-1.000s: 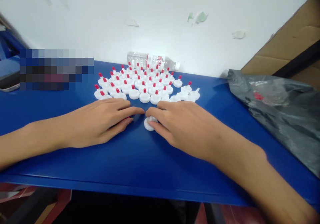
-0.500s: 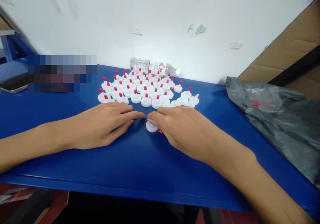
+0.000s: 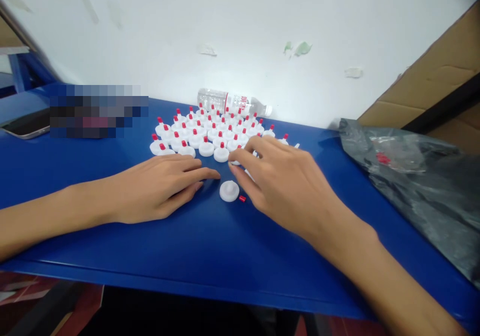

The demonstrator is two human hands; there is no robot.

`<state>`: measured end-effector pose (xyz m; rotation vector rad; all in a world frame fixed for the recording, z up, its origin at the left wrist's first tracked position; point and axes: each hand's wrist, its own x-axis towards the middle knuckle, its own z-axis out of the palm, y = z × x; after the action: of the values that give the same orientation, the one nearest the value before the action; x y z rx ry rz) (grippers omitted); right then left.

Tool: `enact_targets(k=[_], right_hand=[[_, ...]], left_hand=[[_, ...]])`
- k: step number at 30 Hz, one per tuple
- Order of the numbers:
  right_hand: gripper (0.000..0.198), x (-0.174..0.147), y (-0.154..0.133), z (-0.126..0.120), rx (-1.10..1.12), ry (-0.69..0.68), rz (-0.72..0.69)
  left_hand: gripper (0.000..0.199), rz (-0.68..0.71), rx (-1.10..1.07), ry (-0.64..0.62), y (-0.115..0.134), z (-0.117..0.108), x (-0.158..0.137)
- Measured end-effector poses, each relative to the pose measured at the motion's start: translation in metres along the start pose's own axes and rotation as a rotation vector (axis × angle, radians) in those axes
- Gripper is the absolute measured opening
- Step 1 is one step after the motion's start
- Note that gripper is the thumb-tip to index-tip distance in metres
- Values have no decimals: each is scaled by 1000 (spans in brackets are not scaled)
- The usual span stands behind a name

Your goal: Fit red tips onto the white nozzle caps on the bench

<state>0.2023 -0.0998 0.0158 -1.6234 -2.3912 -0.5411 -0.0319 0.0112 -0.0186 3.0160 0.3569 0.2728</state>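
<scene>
On the blue table lies a single white nozzle cap, its spout bare. Beside it, to the right, is a small red tip. My right hand arches just above and behind these two, thumb and index finger slightly apart, close to the front row of caps. It appears to hold nothing; its other fingers are partly hidden. My left hand lies on the table with its index finger stretched toward the single cap, not touching it. Behind both hands stand several white caps with red tips, packed in a group.
A clear plastic bottle lies on its side behind the caps, near the white wall. A grey plastic bag with red bits lies at right, by cardboard. A phone rests at far left.
My right hand has come off the single cap and moved up and back toward the group, uncovering the cap and the red tip. My left hand has stayed in place.
</scene>
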Motion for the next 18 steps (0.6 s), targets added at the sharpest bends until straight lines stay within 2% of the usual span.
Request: enact_targets(k=[6, 14, 18], right_hand=[[28, -1, 5, 5, -128, -62, 123], [18, 1, 3, 1, -86, -182, 183], [16, 2, 4, 1, -66, -188, 173]], left_hand=[[39, 7, 15, -6, 0, -1, 0], [39, 4, 11, -14, 0, -1, -1], [39, -2, 4, -10, 1, -2, -1]])
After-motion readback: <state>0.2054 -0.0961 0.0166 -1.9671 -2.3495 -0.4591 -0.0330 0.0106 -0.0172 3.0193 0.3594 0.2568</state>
